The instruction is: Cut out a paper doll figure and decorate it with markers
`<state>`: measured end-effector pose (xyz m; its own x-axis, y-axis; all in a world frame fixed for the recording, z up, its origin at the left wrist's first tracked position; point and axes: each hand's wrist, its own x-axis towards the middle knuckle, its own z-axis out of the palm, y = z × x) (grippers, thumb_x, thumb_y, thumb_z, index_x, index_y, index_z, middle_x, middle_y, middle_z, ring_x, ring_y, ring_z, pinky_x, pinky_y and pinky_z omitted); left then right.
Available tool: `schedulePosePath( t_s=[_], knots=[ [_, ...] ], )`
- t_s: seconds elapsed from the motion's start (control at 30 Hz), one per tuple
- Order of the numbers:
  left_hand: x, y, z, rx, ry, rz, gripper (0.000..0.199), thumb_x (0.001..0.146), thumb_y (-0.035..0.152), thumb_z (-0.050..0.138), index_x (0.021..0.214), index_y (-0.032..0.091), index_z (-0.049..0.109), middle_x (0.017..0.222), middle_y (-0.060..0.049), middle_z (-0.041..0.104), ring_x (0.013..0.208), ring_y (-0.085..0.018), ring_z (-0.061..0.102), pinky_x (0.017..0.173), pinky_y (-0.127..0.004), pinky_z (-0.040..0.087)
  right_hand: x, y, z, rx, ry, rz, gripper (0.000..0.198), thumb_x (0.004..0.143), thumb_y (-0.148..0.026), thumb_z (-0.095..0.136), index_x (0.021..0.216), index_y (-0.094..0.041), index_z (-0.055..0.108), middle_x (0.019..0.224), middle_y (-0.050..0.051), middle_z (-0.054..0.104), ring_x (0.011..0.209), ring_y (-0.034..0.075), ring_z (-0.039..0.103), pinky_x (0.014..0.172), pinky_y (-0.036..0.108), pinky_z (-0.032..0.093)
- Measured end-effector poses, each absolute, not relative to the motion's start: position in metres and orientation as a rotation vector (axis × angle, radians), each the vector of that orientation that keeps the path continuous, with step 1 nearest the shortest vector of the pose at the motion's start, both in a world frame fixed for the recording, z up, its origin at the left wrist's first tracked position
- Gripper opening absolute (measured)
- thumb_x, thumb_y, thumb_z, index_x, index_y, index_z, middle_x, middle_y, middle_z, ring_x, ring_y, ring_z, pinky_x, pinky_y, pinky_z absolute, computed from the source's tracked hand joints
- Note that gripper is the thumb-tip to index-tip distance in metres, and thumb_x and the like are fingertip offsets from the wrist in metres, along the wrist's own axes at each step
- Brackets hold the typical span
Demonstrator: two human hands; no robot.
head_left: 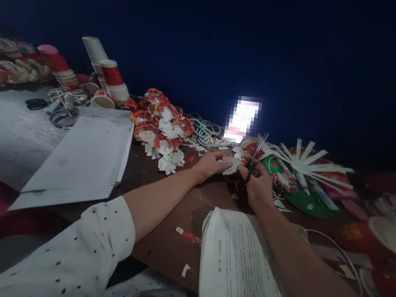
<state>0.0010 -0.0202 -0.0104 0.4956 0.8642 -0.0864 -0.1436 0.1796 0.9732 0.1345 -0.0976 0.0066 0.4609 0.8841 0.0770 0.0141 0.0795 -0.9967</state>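
Currently, beyond the printed pages (241, 269), the left hand (211, 167) is pinching a white paper cut-out (231, 165); close beside it — also beyond the pages — the right hand (260, 184) is gripping scissors (258, 149), blades pointing away from the pages, while touching the cut-out's edge; a red-and-white pile (164, 127) is lying beyond the pages, leftward; a green disc (305, 203) is resting beyond them, rightward.

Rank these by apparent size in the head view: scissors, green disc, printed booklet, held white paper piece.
1. Printed booklet, helped by being nearest the camera
2. Green disc, partly covered
Last, unranked: scissors and white paper piece; both are partly hidden, so unsure.
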Motion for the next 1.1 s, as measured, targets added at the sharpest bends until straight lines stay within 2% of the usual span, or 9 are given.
schedulePosePath(
  t_s=[0.17, 0.3, 0.43, 0.57, 0.9, 1.1],
  knots=[
    [-0.0012, -0.0210, -0.0074, 1.235, 0.799, 0.757, 0.025, 0.063, 0.026, 0.074, 0.083, 0.012, 0.065, 0.068, 0.000, 0.064, 0.060, -0.009, 0.053, 0.062, -0.023, 0.041, 0.1353, -0.0976, 0.0073, -1.348, -0.877, 0.745, 0.047, 0.058, -0.031, 0.079, 0.103, -0.024, 0.066, 0.078, -0.003, 0.064, 0.064, 0.011, 0.056, 0.057, 0.023, 0.046],
    [-0.0008, -0.0214, -0.0062, 1.197, 0.741, 0.774, 0.028, 0.062, 0.023, 0.075, 0.086, 0.011, 0.067, 0.076, -0.003, 0.067, 0.067, -0.011, 0.058, 0.069, -0.025, 0.045, 0.1350, -0.0983, 0.0068, -1.330, -0.919, 0.753, 0.045, 0.060, -0.032, 0.077, 0.102, -0.023, 0.066, 0.078, -0.002, 0.064, 0.065, 0.013, 0.057, 0.057, 0.024, 0.046],
    [0.0005, -0.0230, -0.0054, 1.051, 0.627, 0.856, 0.038, 0.060, 0.024, 0.078, 0.093, 0.011, 0.068, 0.089, -0.007, 0.070, 0.077, -0.014, 0.062, 0.078, -0.030, 0.048, 0.1313, -0.0993, 0.0079, -1.361, -0.929, 0.792, 0.043, 0.060, -0.032, 0.078, 0.100, -0.023, 0.067, 0.071, -0.003, 0.062, 0.059, 0.011, 0.054, 0.052, 0.023, 0.043],
    [0.0016, -0.0249, -0.0045, 0.948, 0.654, 0.874, 0.047, 0.056, 0.027, 0.081, 0.098, 0.011, 0.068, 0.095, -0.009, 0.071, 0.080, -0.016, 0.063, 0.078, -0.032, 0.050, 0.1278, -0.0993, 0.0087, -1.341, -0.878, 0.849, 0.045, 0.059, -0.033, 0.079, 0.101, -0.023, 0.066, 0.068, -0.005, 0.061, 0.057, 0.010, 0.054, 0.052, 0.022, 0.042],
    [0.0030, -0.0229, -0.0110, 1.129, 0.735, 0.830, 0.041, 0.061, 0.035, 0.080, 0.093, 0.011, 0.070, 0.090, -0.009, 0.072, 0.078, -0.017, 0.064, 0.076, -0.030, 0.050, 0.1317, -0.0954, 0.0014, -1.274, -0.854, 0.847, 0.051, 0.058, -0.037, 0.082, 0.104, -0.023, 0.067, 0.077, -0.002, 0.066, 0.063, 0.013, 0.060, 0.053, 0.024, 0.046],
    [0.0032, -0.0240, -0.0089, 0.965, 0.678, 0.912, 0.041, 0.058, 0.035, 0.082, 0.088, 0.011, 0.068, 0.080, -0.006, 0.071, 0.068, -0.014, 0.063, 0.069, -0.027, 0.050, 0.1290, -0.0988, 0.0050, -1.299, -0.844, 0.946, 0.058, 0.056, -0.040, 0.085, 0.106, -0.021, 0.065, 0.068, -0.003, 0.065, 0.059, 0.012, 0.059, 0.055, 0.024, 0.047]
  ],
)
